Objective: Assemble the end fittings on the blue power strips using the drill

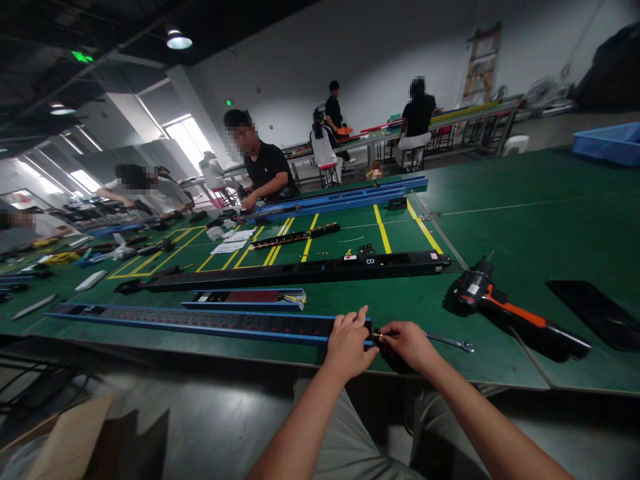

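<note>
- Across the green table (500, 233), faces a dim workshop, with a person in a black top (273, 167) bent over work at the far edge.
- Steadies the right end of a long blue-edged strip (225, 323) with the left hand (347, 343), spread over the top, apparently to stop any shift or twist.
- Pinches a small brass-coloured piece (379, 335) between thumb and fingers of the right hand (413, 343), right at the strip's end, probably for fine control in line with the strip; too small to tell exactly what.
- Lies flat along the table's near edge, this strip, likely for easy reach by both hands.
- Runs lengthwise from left to right, roughly parallel to that edge, with the dark face up and the worked end toward the right hand.
- Just beyond, shows a short blue channel (245, 299), then a black bar (320, 270) marked B, both laid much the same way.
- To the right, near the same edge, includes a wrench (450, 342), a power drill (515, 312) and a dark flat object (595, 313), seemingly within arm's reach.
</note>
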### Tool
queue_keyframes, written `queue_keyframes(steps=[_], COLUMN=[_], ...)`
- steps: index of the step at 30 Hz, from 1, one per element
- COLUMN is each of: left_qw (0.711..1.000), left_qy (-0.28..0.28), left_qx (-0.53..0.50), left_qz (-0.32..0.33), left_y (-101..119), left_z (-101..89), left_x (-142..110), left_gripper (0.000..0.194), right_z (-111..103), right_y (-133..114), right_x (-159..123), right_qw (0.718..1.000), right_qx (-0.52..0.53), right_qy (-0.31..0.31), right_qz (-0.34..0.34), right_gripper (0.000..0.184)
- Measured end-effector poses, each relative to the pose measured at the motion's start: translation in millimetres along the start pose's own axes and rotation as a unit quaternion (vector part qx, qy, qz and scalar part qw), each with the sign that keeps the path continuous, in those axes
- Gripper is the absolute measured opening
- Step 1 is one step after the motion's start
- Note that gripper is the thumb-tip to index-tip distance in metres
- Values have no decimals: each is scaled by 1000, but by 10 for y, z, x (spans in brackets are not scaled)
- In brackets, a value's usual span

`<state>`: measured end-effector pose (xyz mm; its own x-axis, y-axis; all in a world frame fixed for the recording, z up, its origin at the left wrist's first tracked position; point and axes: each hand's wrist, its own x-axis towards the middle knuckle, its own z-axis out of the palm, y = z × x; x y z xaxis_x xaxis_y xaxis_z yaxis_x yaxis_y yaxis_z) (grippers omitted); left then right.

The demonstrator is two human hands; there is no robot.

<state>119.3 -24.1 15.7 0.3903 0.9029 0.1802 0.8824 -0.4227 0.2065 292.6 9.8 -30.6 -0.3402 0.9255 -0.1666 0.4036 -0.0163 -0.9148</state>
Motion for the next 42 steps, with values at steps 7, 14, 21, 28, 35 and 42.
queue_keyframes(steps=[7, 14, 21, 28, 35, 42], left_qw=[1000, 1000, 1000, 1000, 1000, 1000], left_qy=[-7, -14, -10, -12, -16, -5], left_qx=[-8, -11, -18, -15, -20, -14], left_qz=[-3, -11, -5, -11, -13, -9], left_y=[-1, -1, -14, -6, -4, -22], left_z=[-10, 0, 13, -1, -3, 24], left_x=[1, 8, 5, 10, 14, 9], left_gripper=[24, 24, 25, 25, 24, 26], right_z=[-34, -94, -147, -120, -56, -54], right_y=[-15, -30, -69, -88, -3, -37], right_x=[-16, 27, 59, 40, -18, -61], right_qw=[1000, 998, 995, 995, 999, 989], right_qx=[-20, -27, -55, -55, -28, -120], right_qy=[6, -57, -73, -76, -9, 14], right_qz=[-21, 25, -35, -32, -25, -84], right_gripper=[23, 27, 32, 33, 26, 18])
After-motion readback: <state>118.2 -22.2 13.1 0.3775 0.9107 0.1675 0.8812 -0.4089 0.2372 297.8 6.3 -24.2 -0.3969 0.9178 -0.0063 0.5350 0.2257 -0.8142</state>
